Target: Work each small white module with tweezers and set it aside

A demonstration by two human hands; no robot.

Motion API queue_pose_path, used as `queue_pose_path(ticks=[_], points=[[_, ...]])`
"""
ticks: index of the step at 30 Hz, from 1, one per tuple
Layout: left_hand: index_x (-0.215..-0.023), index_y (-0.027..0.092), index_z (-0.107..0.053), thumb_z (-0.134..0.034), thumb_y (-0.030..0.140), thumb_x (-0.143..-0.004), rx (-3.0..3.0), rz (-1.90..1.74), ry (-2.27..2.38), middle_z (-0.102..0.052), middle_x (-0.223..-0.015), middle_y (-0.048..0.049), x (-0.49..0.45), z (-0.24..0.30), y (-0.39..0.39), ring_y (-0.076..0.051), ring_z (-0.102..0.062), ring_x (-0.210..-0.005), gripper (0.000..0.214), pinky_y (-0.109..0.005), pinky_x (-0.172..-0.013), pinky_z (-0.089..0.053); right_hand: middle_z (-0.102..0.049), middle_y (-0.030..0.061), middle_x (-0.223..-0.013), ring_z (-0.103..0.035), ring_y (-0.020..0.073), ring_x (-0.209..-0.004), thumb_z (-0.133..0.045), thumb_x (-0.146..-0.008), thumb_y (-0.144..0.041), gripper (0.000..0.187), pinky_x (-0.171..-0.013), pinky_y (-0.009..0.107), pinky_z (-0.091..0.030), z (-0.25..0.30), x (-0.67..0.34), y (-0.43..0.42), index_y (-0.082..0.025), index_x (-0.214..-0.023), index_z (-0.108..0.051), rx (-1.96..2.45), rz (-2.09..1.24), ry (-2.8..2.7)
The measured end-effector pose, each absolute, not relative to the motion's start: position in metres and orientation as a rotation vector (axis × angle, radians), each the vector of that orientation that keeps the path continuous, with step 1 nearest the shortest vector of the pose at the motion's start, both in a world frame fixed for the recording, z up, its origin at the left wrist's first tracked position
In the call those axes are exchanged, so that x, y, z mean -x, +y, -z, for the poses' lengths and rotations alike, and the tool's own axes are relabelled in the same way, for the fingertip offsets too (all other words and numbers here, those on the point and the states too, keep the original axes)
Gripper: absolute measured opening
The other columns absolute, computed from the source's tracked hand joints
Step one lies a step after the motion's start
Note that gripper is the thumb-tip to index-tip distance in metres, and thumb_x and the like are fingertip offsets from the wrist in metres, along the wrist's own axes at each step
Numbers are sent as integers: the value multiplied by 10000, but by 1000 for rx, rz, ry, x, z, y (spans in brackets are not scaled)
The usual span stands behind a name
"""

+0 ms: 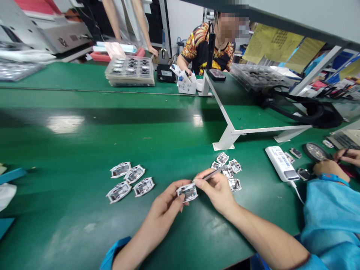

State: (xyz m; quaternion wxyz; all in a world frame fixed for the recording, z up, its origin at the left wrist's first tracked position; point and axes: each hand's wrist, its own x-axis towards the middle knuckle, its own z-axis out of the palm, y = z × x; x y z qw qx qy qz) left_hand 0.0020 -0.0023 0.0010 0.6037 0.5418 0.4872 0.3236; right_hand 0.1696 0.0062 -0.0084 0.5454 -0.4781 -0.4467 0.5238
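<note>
Green bench [84, 150] filled the head view, w/ a co-worker's hand [327, 168] at far right. Left hand [165, 202] pinched a small part [187, 192] just above the bench, fingers closed on its edges; right hand [216, 189] was closed round a thin tool [212, 174], tip at the part, w/ a group [131, 180] of like pieces left and a pile [228, 170] just behind. Risk, IMO: tip could slip & scratch the part, or the light pinch could let it twist & drop.

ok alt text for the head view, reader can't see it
Over a green bench, the left hand pinches a small white-edged part while the right hand holds a thin tool at its edge. Four like parts lie left, a small pile right, near a co-worker's hand.
</note>
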Motion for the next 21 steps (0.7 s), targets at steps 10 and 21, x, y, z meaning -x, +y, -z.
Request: queue_pose_path(ticks=[10, 21], points=[[-1161, 141, -618, -615, 372, -789, -1208, -734, 1143, -649, -687, -4, -1, -6, -1, -167, -554, -620, 438, -275, -617, -466, -710, 3, -695, -644, 163, -652, -753, -743, -321, 136, -647, 291, -503, 7, -170, 4, -201, -737, -692, 1122, -1248, -1055], [-1083, 121, -680, -606, 399, -827, -1166, -780, 1140, -642, -653, -12, -2, 1, 2, -152, -519, -578, 385, -267, -553, -407, -721, 12, -719, -656, 170, -691, -738, -766, -316, 122, -661, 287, -515, 7, -167, 3, -199, -760, -706, 1144, -1195, -1098]])
